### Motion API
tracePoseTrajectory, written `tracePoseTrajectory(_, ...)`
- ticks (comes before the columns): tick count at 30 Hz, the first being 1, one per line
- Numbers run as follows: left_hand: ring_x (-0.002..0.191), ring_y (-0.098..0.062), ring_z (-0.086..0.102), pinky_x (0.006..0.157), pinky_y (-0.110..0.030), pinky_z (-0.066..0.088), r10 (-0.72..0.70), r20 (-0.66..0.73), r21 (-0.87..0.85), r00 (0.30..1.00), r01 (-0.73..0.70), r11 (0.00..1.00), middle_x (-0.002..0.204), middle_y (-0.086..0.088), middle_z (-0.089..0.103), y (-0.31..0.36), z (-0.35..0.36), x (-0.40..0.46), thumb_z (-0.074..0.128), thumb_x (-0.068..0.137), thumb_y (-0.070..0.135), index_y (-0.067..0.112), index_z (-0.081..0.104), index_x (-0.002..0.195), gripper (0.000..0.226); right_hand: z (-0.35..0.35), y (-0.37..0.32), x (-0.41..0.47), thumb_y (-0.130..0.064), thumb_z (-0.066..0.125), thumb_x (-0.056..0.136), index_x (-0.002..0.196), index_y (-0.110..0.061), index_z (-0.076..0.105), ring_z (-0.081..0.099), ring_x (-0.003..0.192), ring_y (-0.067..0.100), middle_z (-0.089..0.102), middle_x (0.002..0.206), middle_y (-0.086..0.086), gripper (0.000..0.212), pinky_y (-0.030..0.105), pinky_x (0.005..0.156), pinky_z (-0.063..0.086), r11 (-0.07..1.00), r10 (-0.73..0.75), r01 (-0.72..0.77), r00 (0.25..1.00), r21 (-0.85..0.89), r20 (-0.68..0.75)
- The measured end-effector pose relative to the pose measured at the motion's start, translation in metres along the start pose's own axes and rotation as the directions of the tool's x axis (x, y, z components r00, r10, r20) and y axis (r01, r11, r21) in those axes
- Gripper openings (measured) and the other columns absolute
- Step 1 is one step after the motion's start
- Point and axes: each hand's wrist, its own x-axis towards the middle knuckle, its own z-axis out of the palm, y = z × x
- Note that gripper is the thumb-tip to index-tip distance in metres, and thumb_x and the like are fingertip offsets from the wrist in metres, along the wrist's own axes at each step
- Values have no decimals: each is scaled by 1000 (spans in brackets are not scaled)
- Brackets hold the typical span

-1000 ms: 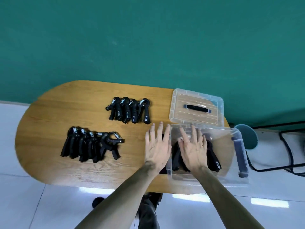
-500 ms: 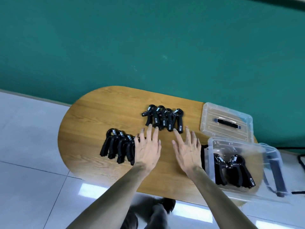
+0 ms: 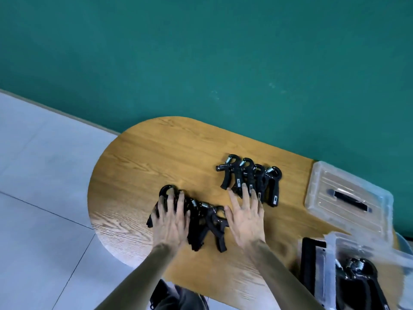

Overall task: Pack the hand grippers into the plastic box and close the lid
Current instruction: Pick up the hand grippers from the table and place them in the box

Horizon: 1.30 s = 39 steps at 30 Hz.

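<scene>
Two rows of black hand grippers lie on the wooden table (image 3: pixel 143 162). My left hand (image 3: pixel 171 222) lies flat with spread fingers on the left part of the near row (image 3: pixel 207 224). My right hand (image 3: pixel 245 218) is open beside that row's right end, its fingertips touching the lower handles of the far row (image 3: pixel 252 177). The clear plastic box (image 3: pixel 330 265) sits at the lower right with hand grippers (image 3: pixel 362 280) inside. Its clear lid (image 3: pixel 348 198) with a black handle lies flat behind the box.
A green wall runs behind the table. Pale floor tiles (image 3: pixel 40 186) lie to the left. The table's rounded left end is just left of the near row. My legs show under the near edge.
Both hands left the box and swept left across the table to the loose rows. The left hand now rests on the near row; the view swung left, pushing the box to the corner.
</scene>
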Motion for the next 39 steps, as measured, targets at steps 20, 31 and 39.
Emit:
tracePoseTrajectory(20, 142, -30, 30, 114, -47, 35, 57, 82, -151, 995, -44, 988, 158, 0, -43, -51, 42, 64, 13, 103, 54, 33, -38, 148, 71, 34, -16, 176, -42, 44, 100, 158, -32, -2, 0, 148, 51, -19, 163, 17, 75, 61, 119, 16, 990, 81, -76, 996, -122, 40)
tracePoseTrajectory(31, 121, -27, 42, 106, -45, 40, 94, 66, -137, 993, -84, 987, 159, -8, -40, -58, 48, 70, -11, 96, 52, 29, -39, 149, 64, 47, -17, 171, -19, 38, 101, 159, -28, 0, 9, 147, 48, -19, 163, 17, 69, 51, 108, 34, 978, 23, -15, 999, -210, 36)
tracePoseTrajectory(39, 133, -29, 33, 115, -50, 31, 50, 70, -120, 996, -42, 992, 152, -7, -51, -47, 41, 69, 41, 104, 19, 30, -51, 138, 99, 46, -11, 146, -27, 51, 97, 158, -28, 17, 35, 112, 33, -3, 166, 13, 70, 42, 81, 34, 981, -31, 13, 996, -195, -88)
